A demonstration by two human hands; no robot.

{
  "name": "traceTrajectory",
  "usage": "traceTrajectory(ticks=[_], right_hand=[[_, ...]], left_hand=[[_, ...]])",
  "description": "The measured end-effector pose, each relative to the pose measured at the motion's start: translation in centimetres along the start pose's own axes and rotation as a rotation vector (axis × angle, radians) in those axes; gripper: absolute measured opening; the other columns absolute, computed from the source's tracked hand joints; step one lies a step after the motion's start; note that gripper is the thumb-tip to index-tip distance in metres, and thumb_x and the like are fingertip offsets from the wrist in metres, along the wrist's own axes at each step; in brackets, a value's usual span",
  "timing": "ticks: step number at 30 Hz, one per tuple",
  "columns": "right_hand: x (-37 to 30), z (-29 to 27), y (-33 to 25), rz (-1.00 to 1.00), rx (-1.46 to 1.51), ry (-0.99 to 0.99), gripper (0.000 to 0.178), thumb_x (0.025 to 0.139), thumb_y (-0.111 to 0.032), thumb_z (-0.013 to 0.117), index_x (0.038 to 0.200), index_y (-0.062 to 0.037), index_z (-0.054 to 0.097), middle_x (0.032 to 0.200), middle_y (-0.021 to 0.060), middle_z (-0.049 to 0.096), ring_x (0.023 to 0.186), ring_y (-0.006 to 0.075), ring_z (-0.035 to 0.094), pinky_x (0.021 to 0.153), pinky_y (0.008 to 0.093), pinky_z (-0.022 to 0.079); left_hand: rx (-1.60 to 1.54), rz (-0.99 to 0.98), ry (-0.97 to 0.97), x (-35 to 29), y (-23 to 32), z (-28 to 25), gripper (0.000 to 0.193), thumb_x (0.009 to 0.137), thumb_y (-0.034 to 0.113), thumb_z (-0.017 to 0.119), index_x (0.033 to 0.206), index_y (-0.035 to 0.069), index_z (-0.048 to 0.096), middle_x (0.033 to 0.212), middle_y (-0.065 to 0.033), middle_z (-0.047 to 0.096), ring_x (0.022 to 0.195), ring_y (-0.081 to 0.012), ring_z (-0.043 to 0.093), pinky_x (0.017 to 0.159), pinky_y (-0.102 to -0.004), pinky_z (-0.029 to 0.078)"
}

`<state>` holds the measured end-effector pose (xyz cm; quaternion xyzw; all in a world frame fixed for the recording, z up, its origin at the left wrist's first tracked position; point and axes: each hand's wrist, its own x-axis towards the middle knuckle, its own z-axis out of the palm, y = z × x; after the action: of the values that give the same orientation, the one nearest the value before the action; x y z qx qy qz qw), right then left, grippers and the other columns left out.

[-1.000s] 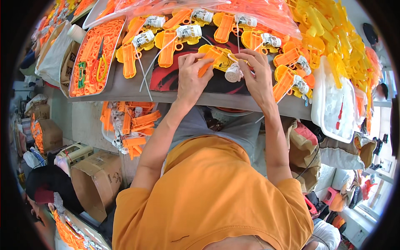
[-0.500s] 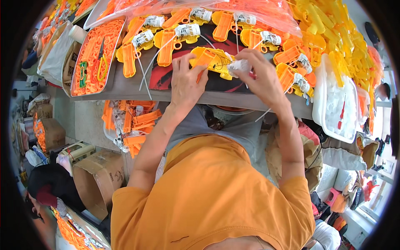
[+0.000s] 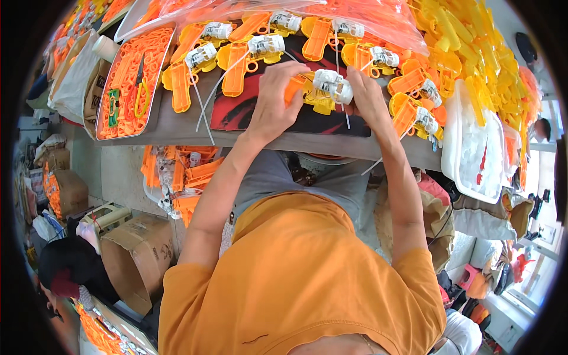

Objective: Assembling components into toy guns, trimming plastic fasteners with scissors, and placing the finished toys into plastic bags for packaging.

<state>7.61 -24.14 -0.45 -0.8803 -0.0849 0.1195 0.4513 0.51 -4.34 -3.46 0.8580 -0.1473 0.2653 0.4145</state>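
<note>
My left hand (image 3: 273, 105) grips a toy gun half-shell by its orange handle (image 3: 294, 89), thumb on the near side. Its yellow body (image 3: 321, 105) lies to the right of that hand, over the dark red-and-black mat (image 3: 236, 115). Across the body sits a white cylindrical unit (image 3: 333, 86) with dark print-like marks. My right hand (image 3: 371, 102) is closed at the unit's right end, its fingertips partly hidden behind it. Similar toy gun halves (image 3: 236, 68) with white units and thin white tubes lie in an arc beyond my hands.
To the left, a tray (image 3: 135, 137) holds small orange parts, yellow-handled scissors (image 3: 142, 97) and a green tool (image 3: 113, 108). A white bin (image 3: 464, 184) with clear parts and a red screwdriver (image 3: 483, 157) stands at the right, beneath heaped yellow shells (image 3: 449, 35). Cardboard box (image 3: 139, 251) at lower left.
The white unit has turned and now lies across the yellow body, where wires showed before. My right hand has shifted to its right end. My left hand still holds the handle.
</note>
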Motion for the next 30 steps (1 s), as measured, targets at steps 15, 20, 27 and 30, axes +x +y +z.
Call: traceTrajectory(ticks=[15,20,27,30], right_hand=[[-4.1,-1.0,-0.6,-0.221,-0.059,0.063,0.02,0.091,-0.023,0.064,0.102,-0.0066,0.061,0.082,0.0046,0.06,0.075,0.0133,0.058,0.064,0.0284,0.044],[-4.1,1.2,2.9,-0.71,-0.676,0.207,0.029,0.074,-0.016,0.075,0.101,-0.012,0.063,0.104,0.0032,0.054,0.103,0.0248,0.05,0.084,0.0407,0.038],[-2.2,0.7,3.4,-0.786,-0.702,0.194,0.018,0.079,-0.017,0.072,0.093,-0.0112,0.062,0.105,0.0026,0.054,0.102,0.0239,0.05,0.084,0.0401,0.037],[-2.8,-0.1,2.3,-0.767,-0.645,0.246,0.016,0.08,-0.019,0.071,0.089,-0.0097,0.062,0.098,0.0035,0.057,0.099,0.024,0.051,0.084,0.0402,0.037]], left_hand=[[-0.018,0.093,-0.143,2.6,-0.7,-1.8,0.049,0.076,0.01,0.074,0.122,0.004,0.059,0.106,-0.0102,0.057,0.1,-0.0255,0.058,0.087,-0.0346,0.049],[-0.288,-0.122,-0.214,1.1,-2.2,-1.3,0.047,0.082,0.011,0.071,0.126,0.007,0.056,0.111,-0.0119,0.061,0.104,-0.0274,0.058,0.093,-0.0369,0.044],[-0.105,-0.042,-0.269,0.9,-2.7,-0.6,0.043,0.09,0.019,0.064,0.13,0.006,0.052,0.119,-0.0103,0.057,0.113,-0.0251,0.053,0.101,-0.0377,0.039],[-0.058,-0.04,-0.252,0.7,-2.5,-0.5,0.043,0.092,0.022,0.062,0.131,0.006,0.05,0.123,-0.0113,0.055,0.118,-0.0266,0.05,0.103,-0.0389,0.036]])
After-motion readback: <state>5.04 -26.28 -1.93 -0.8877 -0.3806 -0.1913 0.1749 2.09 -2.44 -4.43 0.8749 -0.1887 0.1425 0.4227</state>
